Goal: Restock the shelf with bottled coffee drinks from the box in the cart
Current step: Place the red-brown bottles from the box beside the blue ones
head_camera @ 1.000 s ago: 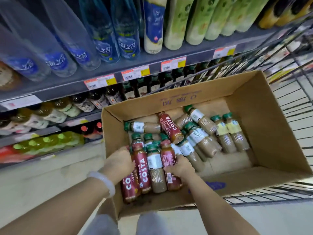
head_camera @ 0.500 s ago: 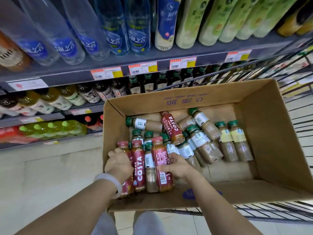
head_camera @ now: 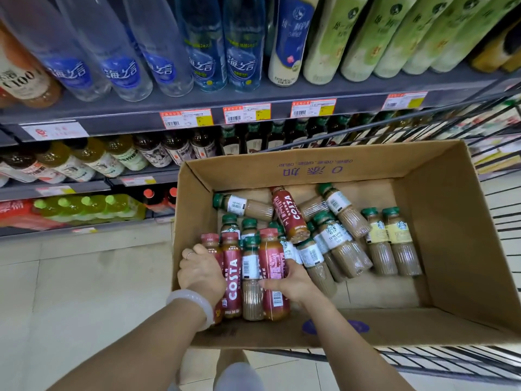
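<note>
Head view looks down into an open cardboard box that sits in a wire cart drawn up beside a drinks shelf. Both hands reach into the near left corner of the box and squeeze a row of four upright-held bottles between them. The left hand, with a pale bracelet on its wrist and a ring on one finger, curls its fingers round the outermost red bottle on the left of the row. The right hand wraps its thumb and fingers round the red bottle at the right end. Between these stand a red Costa bottle and a green-capped tan coffee bottle, all four touching side by side.

More coffee bottles lie loose on the floor of the box: another red Costa bottle lies tilted near the far wall, one green-capped bottle lies on its side to the left of it, and two yellow-labelled bottles lie side by side toward the right. White-labelled latte bottles lie heaped in the middle.

On the shelf above stand clear blue-labelled water bottles and pale green bottles, with orange price tags along the edge. Dark bottles fill the row beneath.
</note>
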The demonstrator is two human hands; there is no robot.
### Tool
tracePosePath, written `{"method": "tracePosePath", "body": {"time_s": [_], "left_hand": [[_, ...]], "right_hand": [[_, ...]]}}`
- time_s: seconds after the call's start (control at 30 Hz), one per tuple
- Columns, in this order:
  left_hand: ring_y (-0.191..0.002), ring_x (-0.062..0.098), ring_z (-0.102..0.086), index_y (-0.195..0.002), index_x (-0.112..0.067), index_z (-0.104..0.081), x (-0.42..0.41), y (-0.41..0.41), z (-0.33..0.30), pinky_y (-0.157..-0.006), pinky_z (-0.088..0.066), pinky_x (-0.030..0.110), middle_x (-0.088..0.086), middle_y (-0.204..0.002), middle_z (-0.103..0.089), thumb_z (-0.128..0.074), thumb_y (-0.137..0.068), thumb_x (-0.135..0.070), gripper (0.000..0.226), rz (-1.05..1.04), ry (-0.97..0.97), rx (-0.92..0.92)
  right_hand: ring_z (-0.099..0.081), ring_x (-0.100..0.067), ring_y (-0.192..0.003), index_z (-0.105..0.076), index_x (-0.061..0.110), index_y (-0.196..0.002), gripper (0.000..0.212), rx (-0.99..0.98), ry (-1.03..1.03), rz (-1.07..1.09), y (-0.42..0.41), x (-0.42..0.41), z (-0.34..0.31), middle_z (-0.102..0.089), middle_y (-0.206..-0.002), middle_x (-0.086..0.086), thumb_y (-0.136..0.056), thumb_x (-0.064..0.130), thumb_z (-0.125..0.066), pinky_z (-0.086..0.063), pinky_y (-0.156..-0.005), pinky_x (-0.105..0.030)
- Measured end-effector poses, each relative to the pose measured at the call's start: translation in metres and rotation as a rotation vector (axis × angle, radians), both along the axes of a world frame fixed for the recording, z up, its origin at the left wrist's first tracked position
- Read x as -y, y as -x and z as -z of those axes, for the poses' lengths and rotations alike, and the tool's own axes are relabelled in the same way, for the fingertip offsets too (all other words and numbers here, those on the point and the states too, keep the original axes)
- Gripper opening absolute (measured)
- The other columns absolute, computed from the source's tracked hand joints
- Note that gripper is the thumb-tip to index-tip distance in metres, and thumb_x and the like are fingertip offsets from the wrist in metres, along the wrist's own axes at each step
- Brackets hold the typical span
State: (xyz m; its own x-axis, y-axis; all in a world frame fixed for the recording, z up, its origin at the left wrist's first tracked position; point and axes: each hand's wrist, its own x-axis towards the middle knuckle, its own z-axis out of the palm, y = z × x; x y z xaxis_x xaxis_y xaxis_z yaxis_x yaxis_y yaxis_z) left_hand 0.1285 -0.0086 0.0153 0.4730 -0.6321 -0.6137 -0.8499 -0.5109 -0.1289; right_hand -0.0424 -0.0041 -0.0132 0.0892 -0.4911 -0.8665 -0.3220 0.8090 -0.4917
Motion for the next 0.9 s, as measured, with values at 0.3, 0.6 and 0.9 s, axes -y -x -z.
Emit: {"method": "tracePosePath", "body": {"time_s": [0.3,0.6,0.9], "left_hand": [[-0.107,0.029,-0.06,-0.116,-0.01,-0.031,-0.016,-0.015,-0.019,-0.088,-0.048,0.038,0.013,-0.116,-0.058,-0.079,-0.071,-0.02,0.067,-0.336,0.227,-0.515],[-0.084,0.011,-0.058,-0.116,-0.019,-0.045,-0.002,-0.05,-0.077,-0.063,-0.043,0.017,-0.006,-0.095,-0.059,-0.082,-0.066,-0.018,0.062,-0.333,0.574,-0.867],[-0.087,0.011,-0.057,-0.125,-0.021,-0.046,-0.022,-0.164,-0.146,-0.078,-0.045,0.026,-0.012,-0.094,-0.057,-0.086,-0.06,-0.027,0.077,-0.295,0.838,-0.839]], "right_hand": [[-0.063,-0.026,-0.105,-0.047,0.018,-0.111,0.068,0.047,0.003,0.055,-0.017,-0.002,-0.018,-0.065,-0.113,-0.007,-0.057,0.019,-0.089,-0.052,-0.092,-0.047],[-0.066,-0.016,-0.083,-0.051,0.011,-0.117,0.054,0.137,0.27,0.119,-0.061,0.017,-0.076,-0.066,-0.1,-0.005,-0.072,-0.003,-0.075,-0.055,-0.065,-0.026],[-0.068,-0.024,-0.094,-0.052,0.014,-0.117,0.052,0.325,0.425,0.102,-0.16,0.014,-0.153,-0.07,-0.107,-0.007,-0.073,-0.002,-0.074,-0.055,-0.081,-0.042]]}}
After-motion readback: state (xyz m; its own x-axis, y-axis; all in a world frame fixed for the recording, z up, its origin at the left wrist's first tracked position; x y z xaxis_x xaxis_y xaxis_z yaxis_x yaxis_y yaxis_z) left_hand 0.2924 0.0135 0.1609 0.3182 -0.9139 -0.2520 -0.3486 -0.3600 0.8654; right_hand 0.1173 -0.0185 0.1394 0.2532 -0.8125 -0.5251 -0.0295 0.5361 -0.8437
